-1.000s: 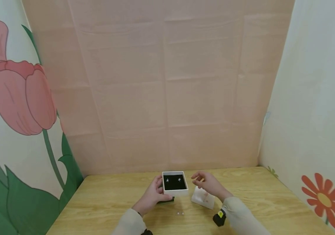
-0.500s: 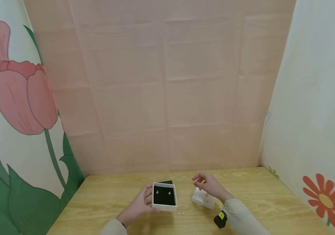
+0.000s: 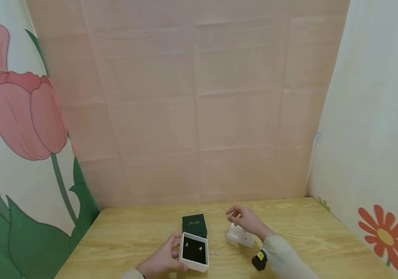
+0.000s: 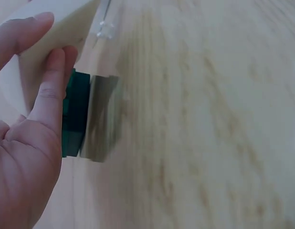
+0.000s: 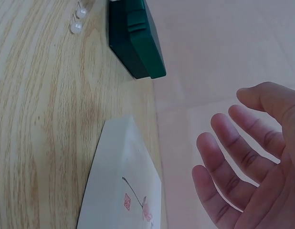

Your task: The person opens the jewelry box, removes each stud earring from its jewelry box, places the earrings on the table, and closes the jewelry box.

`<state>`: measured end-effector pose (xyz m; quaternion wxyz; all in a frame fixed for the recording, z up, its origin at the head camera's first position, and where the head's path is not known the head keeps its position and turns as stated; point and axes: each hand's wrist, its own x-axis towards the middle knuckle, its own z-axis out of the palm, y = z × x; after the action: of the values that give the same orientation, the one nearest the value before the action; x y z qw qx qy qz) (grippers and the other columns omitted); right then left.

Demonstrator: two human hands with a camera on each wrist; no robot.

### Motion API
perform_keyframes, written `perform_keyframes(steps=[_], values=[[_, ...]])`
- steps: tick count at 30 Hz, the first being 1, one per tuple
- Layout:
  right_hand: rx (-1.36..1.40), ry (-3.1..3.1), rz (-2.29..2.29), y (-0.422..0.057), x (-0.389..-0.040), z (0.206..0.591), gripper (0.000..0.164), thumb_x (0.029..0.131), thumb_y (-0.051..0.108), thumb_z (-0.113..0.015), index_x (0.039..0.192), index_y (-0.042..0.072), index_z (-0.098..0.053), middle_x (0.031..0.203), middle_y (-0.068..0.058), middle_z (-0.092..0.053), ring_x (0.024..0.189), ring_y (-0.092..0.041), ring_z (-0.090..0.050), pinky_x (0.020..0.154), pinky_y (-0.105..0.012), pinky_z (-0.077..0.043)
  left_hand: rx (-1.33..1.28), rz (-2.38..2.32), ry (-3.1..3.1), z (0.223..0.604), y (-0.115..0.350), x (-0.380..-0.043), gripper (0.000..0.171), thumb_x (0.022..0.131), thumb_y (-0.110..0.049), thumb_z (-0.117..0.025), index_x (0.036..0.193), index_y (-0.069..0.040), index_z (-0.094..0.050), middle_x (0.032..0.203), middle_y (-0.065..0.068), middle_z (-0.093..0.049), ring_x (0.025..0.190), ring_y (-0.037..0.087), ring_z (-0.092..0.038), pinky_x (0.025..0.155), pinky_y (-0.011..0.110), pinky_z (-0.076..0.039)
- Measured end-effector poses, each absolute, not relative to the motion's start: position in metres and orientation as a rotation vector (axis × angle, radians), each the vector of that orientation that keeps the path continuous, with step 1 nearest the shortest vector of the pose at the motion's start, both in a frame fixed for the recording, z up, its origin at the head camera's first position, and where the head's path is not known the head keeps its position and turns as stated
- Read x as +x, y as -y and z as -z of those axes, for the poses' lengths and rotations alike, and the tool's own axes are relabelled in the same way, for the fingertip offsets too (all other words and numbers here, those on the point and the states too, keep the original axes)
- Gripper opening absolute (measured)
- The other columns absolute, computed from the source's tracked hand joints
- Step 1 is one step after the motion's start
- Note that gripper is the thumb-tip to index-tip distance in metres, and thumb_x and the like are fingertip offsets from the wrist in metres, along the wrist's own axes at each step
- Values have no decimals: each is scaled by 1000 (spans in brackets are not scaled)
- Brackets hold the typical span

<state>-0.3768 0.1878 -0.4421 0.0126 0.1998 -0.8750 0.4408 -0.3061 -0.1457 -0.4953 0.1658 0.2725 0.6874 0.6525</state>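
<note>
A white open box [image 3: 193,265], lined with a black pad [image 3: 194,255] on which two star-shaped ornaments [image 3: 200,248] are set, is held at the near edge of the worktop [image 3: 132,228] by a person's left grip [image 3: 164,255]. The box is clasped between thumb and fingers and is positioned to the right of that grip, tilted, its open face turned upward. (Whether its base is touching the worktop cannot be told.)

Directly behind it, a dark green box [image 3: 194,223] marked with gold lettering is seen, its near side partly covered by the white one. Just to the right of the white box, two small pearl studs [image 3: 211,253] are laid side by side on the wood. Farther right, a white lid-like box [image 3: 239,235], printed with a pink flower and a red seal, is placed at a slant.

Above and beside this printed box, the right grip [image 3: 245,221] is held with its fingers loosely bent and parted, the thumb apart from them. The worktop is bounded at the back by a creased pink cloth [image 3: 199,116] and at the left by a wall painted with tulips [image 3: 28,116].
</note>
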Motion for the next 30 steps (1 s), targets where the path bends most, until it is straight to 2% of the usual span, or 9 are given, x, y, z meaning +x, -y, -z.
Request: perform_keyframes(steps=[10, 17, 22, 30], values=[[597, 2744, -1409, -191, -380, 444, 21, 95, 24, -61, 109, 8, -60, 93, -17, -62, 74, -23, -59, 51, -34, -46, 636, -1840, -1915, 499, 148, -305, 87, 72, 10, -76, 139, -1, -23, 143, 22, -40, 115, 33, -59, 89, 39, -52], [597, 2740, -1422, -191, -380, 444, 22, 95, 25, -61, 109, 8, -60, 91, -14, -62, 74, -25, -59, 50, -35, -46, 621, -1833, -1878, 499, 152, -307, 92, 73, 10, -77, 142, 0, -16, 143, 21, -40, 117, 33, -58, 90, 38, -52], [588, 2747, -1424, -191, -381, 444, 23, 95, 27, -61, 110, 8, -60, 90, -11, -61, 75, -25, -60, 50, -35, -46, 597, -1832, -1850, 496, 154, -307, 97, 74, 8, -77, 146, -4, -12, 138, 19, -44, 115, 32, -59, 90, 37, -51], [603, 2742, -1413, -191, -380, 444, 20, 95, 23, -60, 109, 9, -60, 89, -10, -61, 74, -25, -59, 50, -34, -46, 535, -1751, -1915, 490, 154, -307, 89, 78, 0, -77, 144, -7, -18, 128, 17, -50, 109, 30, -62, 88, 38, -52]])
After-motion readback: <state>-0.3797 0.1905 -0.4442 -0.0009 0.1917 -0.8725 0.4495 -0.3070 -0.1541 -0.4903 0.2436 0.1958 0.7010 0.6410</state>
